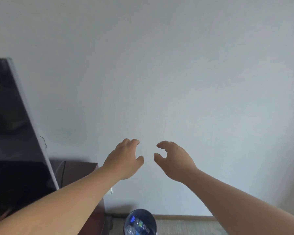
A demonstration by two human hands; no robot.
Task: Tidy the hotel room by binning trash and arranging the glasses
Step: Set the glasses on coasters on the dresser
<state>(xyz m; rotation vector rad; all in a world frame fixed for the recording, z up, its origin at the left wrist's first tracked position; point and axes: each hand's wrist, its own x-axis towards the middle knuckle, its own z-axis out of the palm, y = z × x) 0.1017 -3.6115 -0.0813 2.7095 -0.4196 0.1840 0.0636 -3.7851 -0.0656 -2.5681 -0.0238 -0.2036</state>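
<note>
Waste bin, round and dark blue, standing on the floor against the skirting board. It is seen from above at the lower edge of the view. Inside it lie clear plastic bottles, one with a blue printed label.

Above the bin, both bare forearms reach forward towards the pale wall. The left hand is above and slightly left of the bin, the right hand above and to its right. The two are near each other but not touching. Each grip is apart: fingers loosely curled, thumb clear of them, nothing held.

Just left of the bin is the corner of a dark wooden desk. Further left, on that desk, a flat-screen television with a dark screen and a light frame. A white wall outlet shows above and left of the bin, beside the desk edge.
</note>
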